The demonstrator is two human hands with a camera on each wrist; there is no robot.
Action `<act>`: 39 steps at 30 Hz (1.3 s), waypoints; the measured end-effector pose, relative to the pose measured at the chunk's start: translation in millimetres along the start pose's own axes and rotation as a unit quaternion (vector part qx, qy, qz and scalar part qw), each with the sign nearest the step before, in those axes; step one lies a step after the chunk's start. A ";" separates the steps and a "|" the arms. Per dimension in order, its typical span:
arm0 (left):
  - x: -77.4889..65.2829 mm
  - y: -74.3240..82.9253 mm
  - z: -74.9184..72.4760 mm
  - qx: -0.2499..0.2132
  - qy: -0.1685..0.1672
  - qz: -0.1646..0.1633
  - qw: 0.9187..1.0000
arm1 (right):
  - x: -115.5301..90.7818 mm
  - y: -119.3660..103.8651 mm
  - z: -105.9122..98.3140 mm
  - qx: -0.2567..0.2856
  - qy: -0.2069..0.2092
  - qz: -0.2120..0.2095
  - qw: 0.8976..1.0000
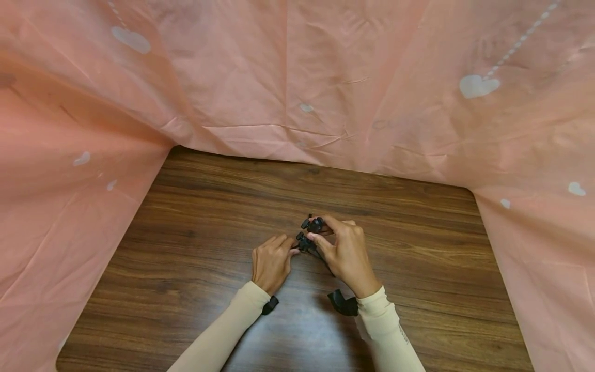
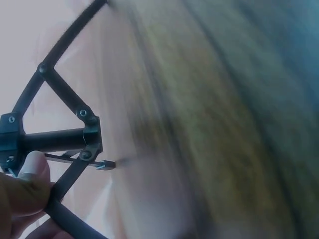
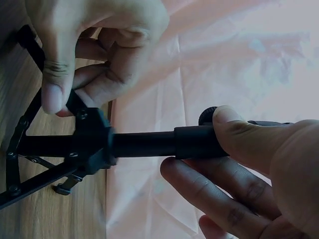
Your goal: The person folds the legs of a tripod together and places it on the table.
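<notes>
A black mini tripod [image 1: 304,243] is held between both hands over the wooden table. My left hand [image 1: 271,262] pinches one tripod leg close to the hub, with thumb and curled fingers, as the right wrist view shows. The legs stand spread, and hinged braces [image 2: 65,91] join them to the centre tube [image 2: 55,140]. My right hand [image 1: 347,254] grips the upper column [image 3: 194,142], thumb on top beside a round ridged knob [image 3: 206,116] and fingers below. Past the thumb, the tripod's head is mostly hidden in the right wrist view.
A brown wood-grain table [image 1: 195,206] spreads beneath the hands. Pink sheeting with white hearts [image 1: 288,93] hangs along its back and both sides. Each wrist wears a black strap-on piece, the right one [image 1: 343,304] larger in view.
</notes>
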State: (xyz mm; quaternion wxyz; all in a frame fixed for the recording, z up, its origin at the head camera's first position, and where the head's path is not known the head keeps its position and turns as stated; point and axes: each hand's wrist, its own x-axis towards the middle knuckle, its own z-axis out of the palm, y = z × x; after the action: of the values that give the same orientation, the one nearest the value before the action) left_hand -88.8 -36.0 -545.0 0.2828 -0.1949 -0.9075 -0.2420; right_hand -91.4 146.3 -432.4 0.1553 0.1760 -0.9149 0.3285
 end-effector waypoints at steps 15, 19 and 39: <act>2.5 4.2 1.7 -0.058 0.050 -0.021 0.997 | 1.0 -1.8 -1.2 0.006 0.000 0.004 1.000; 2.5 5.3 2.0 -0.077 0.058 -0.033 0.995 | 1.6 -2.7 -1.4 0.008 -0.002 0.005 1.000; -0.4 11.4 8.8 -0.138 0.105 -0.089 0.981 | 1.7 -3.9 0.0 0.005 -0.005 0.002 1.000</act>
State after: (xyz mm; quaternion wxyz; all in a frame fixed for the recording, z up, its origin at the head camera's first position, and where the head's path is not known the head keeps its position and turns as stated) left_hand -86.5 -22.0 -547.8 0.3241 -0.1237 -0.8444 -0.4082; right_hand -91.3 143.0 -429.6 0.1489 0.1770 -0.9142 0.3327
